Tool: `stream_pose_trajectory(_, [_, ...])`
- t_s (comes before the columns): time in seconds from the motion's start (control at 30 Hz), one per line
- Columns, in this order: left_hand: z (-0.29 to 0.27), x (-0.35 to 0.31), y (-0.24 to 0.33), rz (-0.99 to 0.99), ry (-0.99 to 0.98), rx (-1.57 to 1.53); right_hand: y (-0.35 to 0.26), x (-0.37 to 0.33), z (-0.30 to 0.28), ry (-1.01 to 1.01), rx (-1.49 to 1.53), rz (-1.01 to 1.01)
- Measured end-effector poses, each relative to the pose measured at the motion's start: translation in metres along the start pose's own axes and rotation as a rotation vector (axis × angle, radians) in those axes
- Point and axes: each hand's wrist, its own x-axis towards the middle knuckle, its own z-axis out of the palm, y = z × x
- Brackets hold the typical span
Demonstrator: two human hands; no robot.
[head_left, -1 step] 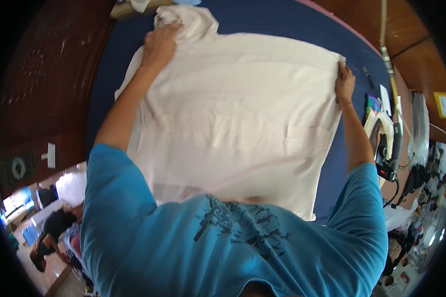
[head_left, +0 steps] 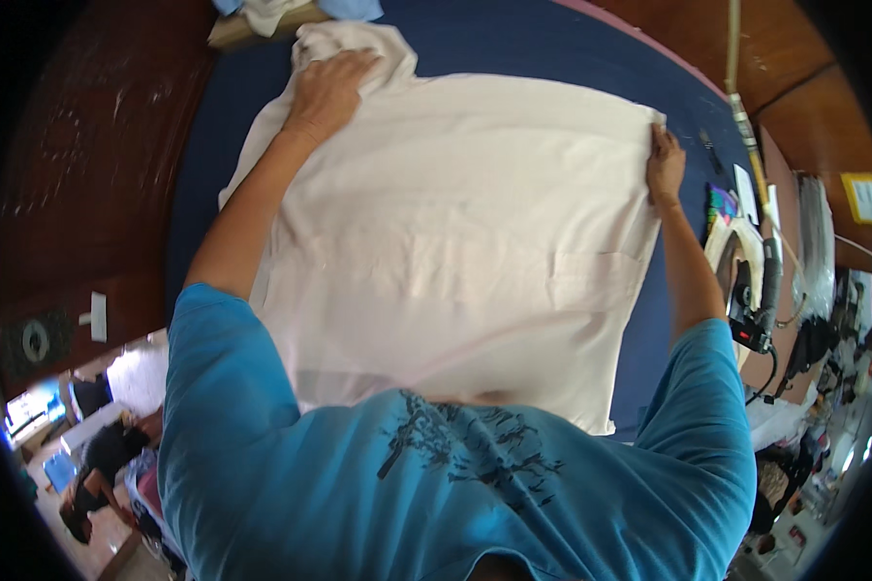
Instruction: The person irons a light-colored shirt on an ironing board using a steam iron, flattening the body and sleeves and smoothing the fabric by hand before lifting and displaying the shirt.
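Observation:
A cream garment (head_left: pixel 455 194) lies spread over a dark blue table cover (head_left: pixel 494 39), with soft creases across its middle and a pocket-like patch (head_left: pixel 596 279) at the right. Its far left part is bunched up. On that bunched part my left hand (head_left: pixel 329 97) rests, fingers stretched out toward the right over the cloth. At the far right corner my right hand (head_left: pixel 666 167) holds the garment's edge, its fingers closed over it; the thumb is hard to make out. The near edge of the cloth is partly hidden by my blue shirt.
An iron (head_left: pixel 749 329) with a cable and a grey hose stands at the right, beside colourful cloth (head_left: pixel 720 203). Small snips (head_left: pixel 709 150) lie by the far right edge. Folded cloths (head_left: pixel 271 15) sit at the far left. Another person (head_left: pixel 107 474) is at lower left.
My left hand has slid slightly right over the bunched cloth, its fingers now flatter and more stretched. My right hand stays at the corner. The whole view has shifted a little.

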Motion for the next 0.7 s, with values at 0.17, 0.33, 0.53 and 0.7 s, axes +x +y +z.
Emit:
stream_pose_trajectory(0.17, [0.014,0.054,0.022,0.047,-0.569,0.048,-0.013,-0.007,-0.01,0.016,-0.023,0.025])
stream_pose_trajectory(0.33, [0.03,0.055,0.011,-0.083,-0.526,0.247,-0.029,-0.002,-0.021,-0.024,-0.061,-0.058])
stream_pose_trajectory(0.53, [0.035,0.059,0.032,-0.251,-0.423,0.396,-0.002,0.012,-0.007,-0.018,-0.048,0.018])
stream_pose_trajectory(0.7, [0.004,-0.019,0.066,-0.242,0.005,0.041,-0.019,-0.039,-0.063,-0.019,0.253,0.189])
